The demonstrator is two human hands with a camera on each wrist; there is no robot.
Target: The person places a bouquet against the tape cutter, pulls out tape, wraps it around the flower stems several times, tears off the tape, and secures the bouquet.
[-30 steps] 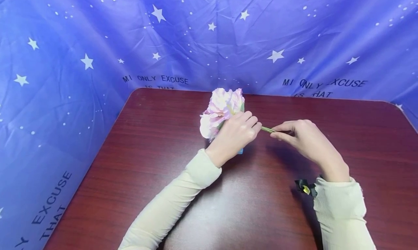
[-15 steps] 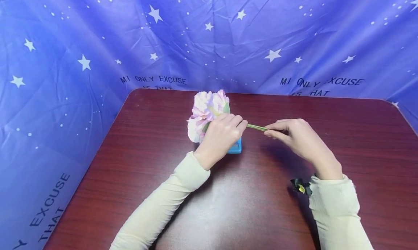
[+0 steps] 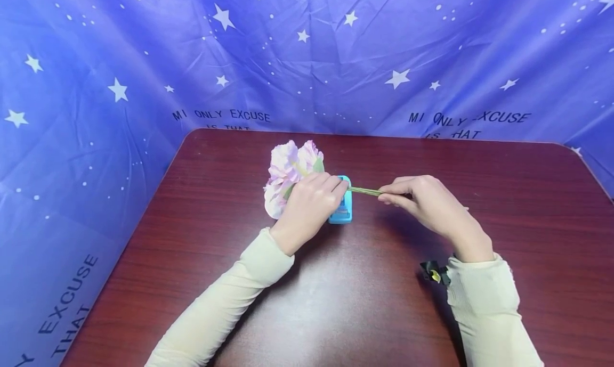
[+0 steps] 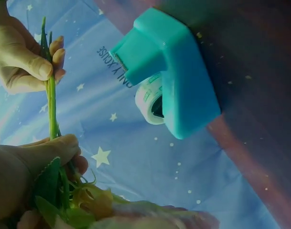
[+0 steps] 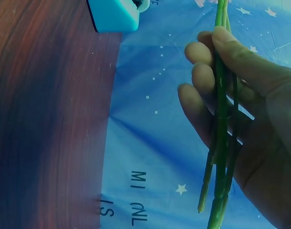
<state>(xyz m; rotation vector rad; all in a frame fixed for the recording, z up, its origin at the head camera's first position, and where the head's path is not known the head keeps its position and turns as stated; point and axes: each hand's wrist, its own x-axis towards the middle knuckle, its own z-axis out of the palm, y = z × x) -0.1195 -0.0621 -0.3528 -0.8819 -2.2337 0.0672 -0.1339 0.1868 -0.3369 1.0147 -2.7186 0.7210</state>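
Note:
Pink and white artificial flowers (image 3: 285,167) are held sideways over the table, blooms to the left and green stems (image 3: 363,190) to the right. My left hand (image 3: 312,204) grips the stems just below the blooms. Farther down, my right hand (image 3: 424,204) pinches the same stems between thumb and fingers. Several stem ends hang past the palm in the right wrist view, where the bundled stems (image 5: 221,119) show. Behind the left hand stands a blue tape dispenser (image 3: 341,216), partly hidden by it; the left wrist view shows its roll of tape (image 4: 149,98).
The dark red wooden table (image 3: 384,303) has rounded far corners. A blue curtain (image 3: 307,63) with white stars and black lettering hangs behind it and along the left. A black strap piece with a yellow mark (image 3: 434,274) sits at the right sleeve.
Both hands have moved left with the flowers, the left hand farther and slightly nearer the body. More of the tape dispenser and a longer stretch of stem now show.

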